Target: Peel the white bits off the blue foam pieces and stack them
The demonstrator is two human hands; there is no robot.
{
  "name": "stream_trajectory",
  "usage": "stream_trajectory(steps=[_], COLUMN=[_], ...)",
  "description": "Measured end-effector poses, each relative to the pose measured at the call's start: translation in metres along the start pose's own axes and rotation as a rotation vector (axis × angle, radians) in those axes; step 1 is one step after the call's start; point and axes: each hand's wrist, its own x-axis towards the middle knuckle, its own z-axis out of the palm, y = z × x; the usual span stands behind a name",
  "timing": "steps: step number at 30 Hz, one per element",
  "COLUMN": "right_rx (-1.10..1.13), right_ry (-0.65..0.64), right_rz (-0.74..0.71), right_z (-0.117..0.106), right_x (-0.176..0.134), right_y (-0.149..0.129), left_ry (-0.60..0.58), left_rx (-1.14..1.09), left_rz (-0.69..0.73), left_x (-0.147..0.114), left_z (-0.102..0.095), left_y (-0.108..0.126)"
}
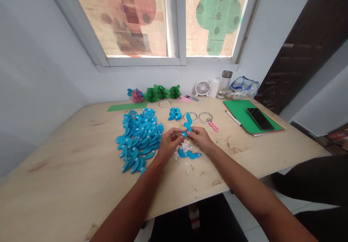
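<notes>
Two-handed, pinching a wavy blue piece (188,119) just right of the blue pile (141,129). With left hand (171,140), gripping its lower end between thumb and fingertips, drawn in narrow; with right hand (200,137), gripping the same piece from the opposite side, fingers likewise close together.

Right of the pile, on the bare wood of the table (67,144): a loose blue piece (192,155) and white scraps (185,146), both below the hands. Right of the pile's far end: a small blue cluster (174,113). Farther right of the pile: two metal rings (199,117), then pink-handled snips (214,125) lying against one. Well right of the pile: a pen (233,118) and a green folder (238,112) with a dark phone (260,119) on top. Beyond the pile: a green strip (126,107), a pink-and-blue paper flower (137,96) and green paper clusters (161,92).
</notes>
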Motion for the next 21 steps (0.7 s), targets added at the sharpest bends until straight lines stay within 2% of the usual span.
stream_trajectory(steps=[8,14,17,21], right_rx=[-0.011,-0.009,-0.066,-0.174], right_ry=[-0.056,-0.076,-0.009,0.113], right_rz=[-0.011,-0.002,-0.041,-0.108], right_z=[-0.0044,-0.0016,-0.0008,-0.0017], right_x=[0.0011,-0.0005,0.0009,0.0031], right_y=[0.0079,0.0035,0.0041,0.0065], left_ry=[-0.034,-0.046,0.02,0.228], left_rx=[-0.05,-0.034,0.127,0.532], left_rz=[-0.046,-0.016,0.06,0.272], left_x=[0.0,-0.0004,-0.0027,-0.0068], left_z=[-0.0012,-0.0003,0.0017,0.0043], left_y=[-0.0017,-0.0007,0.0014,0.0026])
